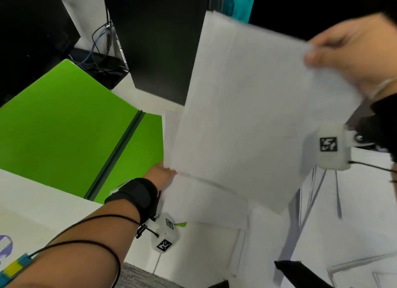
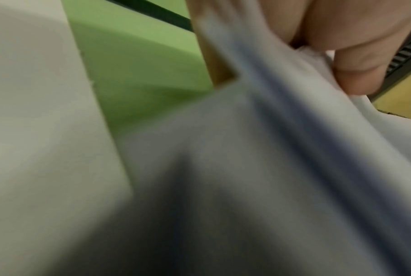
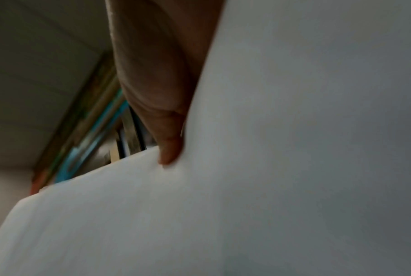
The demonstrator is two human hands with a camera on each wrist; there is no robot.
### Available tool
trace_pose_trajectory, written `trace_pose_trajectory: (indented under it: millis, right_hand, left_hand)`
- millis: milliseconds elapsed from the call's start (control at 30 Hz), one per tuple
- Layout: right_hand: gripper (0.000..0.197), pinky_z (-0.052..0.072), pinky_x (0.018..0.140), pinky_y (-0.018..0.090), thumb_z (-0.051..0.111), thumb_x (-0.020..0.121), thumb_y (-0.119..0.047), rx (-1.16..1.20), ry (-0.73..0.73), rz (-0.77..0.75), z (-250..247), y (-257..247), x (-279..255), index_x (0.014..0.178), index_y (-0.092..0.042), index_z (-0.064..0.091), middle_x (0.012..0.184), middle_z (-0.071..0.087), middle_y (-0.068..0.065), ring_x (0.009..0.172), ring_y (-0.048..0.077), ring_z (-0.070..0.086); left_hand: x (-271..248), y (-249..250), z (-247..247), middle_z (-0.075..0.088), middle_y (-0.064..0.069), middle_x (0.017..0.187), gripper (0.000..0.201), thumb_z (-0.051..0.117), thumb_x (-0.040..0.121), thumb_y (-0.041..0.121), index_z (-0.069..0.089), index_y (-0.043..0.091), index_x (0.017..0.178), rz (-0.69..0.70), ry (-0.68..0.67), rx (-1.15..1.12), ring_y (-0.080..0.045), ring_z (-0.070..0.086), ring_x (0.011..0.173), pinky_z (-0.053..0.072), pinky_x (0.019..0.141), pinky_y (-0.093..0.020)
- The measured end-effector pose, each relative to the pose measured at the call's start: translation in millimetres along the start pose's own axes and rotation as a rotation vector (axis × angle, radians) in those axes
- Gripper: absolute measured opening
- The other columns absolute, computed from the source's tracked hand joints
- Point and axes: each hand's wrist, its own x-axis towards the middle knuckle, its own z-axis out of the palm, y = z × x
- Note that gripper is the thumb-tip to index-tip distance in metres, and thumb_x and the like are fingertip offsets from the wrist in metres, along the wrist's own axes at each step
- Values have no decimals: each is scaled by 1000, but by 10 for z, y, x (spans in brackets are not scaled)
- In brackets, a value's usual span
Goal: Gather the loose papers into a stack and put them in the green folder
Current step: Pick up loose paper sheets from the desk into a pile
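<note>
Papers hang lifted above the desk beside the open green folder — right hand pinching a top corner, left hand gripping the lower edge — light, floppy sheets, likely best held at opposite edges.

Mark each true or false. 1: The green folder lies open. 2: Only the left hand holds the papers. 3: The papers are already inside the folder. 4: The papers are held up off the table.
1. True: the green folder lies open, its dark spine showing.
2. False: the right hand pinches the papers at their far corner, and the left hand grips their near edge.
3. False: the papers are in the hands, beside the folder.
4. True: they are raised above the white table.
</note>
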Motion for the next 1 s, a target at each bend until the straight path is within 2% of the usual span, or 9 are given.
trace_pose_trajectory:
  millis: [67, 133, 200, 333, 433, 567, 700, 833, 1000]
  right_hand:
    - [23, 42, 64, 3, 69, 83, -16, -120, -170, -3, 355, 110, 2, 106, -16, 69, 87, 71, -2, 65, -8, 57]
    - [24, 44, 77, 15, 66, 86, -14, -220, -292, 52, 707, 150, -21, 109, -9, 69, 100, 67, 7, 88, 10, 60]
    - [24, 43, 92, 29, 63, 88, -16, -261, -362, 109, 1025, 254, -62, 110, -9, 69, 108, 66, 10, 102, 24, 59]
    - [19, 39, 100, 41, 57, 90, -34, -371, -360, 126, 1537, 385, -165, 108, -33, 64, 121, 62, 1, 113, 26, 53]
    - [55, 32, 100, 50, 59, 83, -51, -588, -296, 220, 1679, 491, -244, 134, -38, 42, 139, 45, -3, 126, 31, 39]
    - [79, 38, 95, 49, 68, 75, -41, -594, -221, 377, 1788, 669, -403, 141, -24, 28, 139, 33, 10, 122, 38, 36]
    - [81, 43, 94, 45, 70, 77, -26, -244, -196, 645, 1929, 751, -504, 142, -14, 23, 135, 35, 19, 117, 40, 44]
    - [79, 41, 93, 35, 65, 82, -14, 41, -196, 703, 2025, 638, -538, 145, -9, 18, 140, 29, 18, 120, 36, 45]
    - [67, 39, 96, 42, 60, 81, -30, -248, -283, 770, 2055, 527, -566, 137, -12, 28, 131, 37, 16, 119, 36, 40]
  left_hand:
    - [11, 17, -19, 49, -10, 140, 66, 58, 85, 45, 45, 6, 136, -37, 9, -21, -27, 49, 126, 35, 110, -37]
    - [23, 34, -35, 42, -10, 145, 69, 44, 91, 53, 39, 4, 140, -84, 36, -60, -25, 39, 134, 25, 112, -31]
    - [-22, 57, -21, 46, -7, 139, 62, 45, 93, 46, 40, 4, 139, -45, 8, -70, -22, 41, 132, 28, 104, -26]
    - [-30, -10, 23, 61, -8, 119, 42, 68, 81, 4, 57, -2, 121, 57, -29, 5, -15, 56, 97, 44, 64, -10]
    - [1, -49, 48, 64, -14, 116, 40, 68, 80, -1, 58, -3, 119, 84, 19, 36, -14, 56, 92, 41, 49, -5]
    - [41, -71, 26, 64, -10, 116, 40, 68, 80, 0, 59, 1, 119, 86, 9, 7, -14, 57, 93, 43, 70, -16]
    - [72, -79, 4, 63, -15, 120, 41, 68, 79, -3, 58, 0, 119, 69, 16, -126, -19, 59, 96, 43, 81, -26]
    - [84, -70, 21, 65, -11, 112, 37, 68, 80, 1, 61, 2, 116, 81, 26, -115, -17, 60, 86, 49, 65, -15]
    - [69, -53, 47, 66, -5, 106, 40, 73, 78, 9, 62, 5, 116, 80, 29, -99, -17, 61, 87, 49, 59, -10]
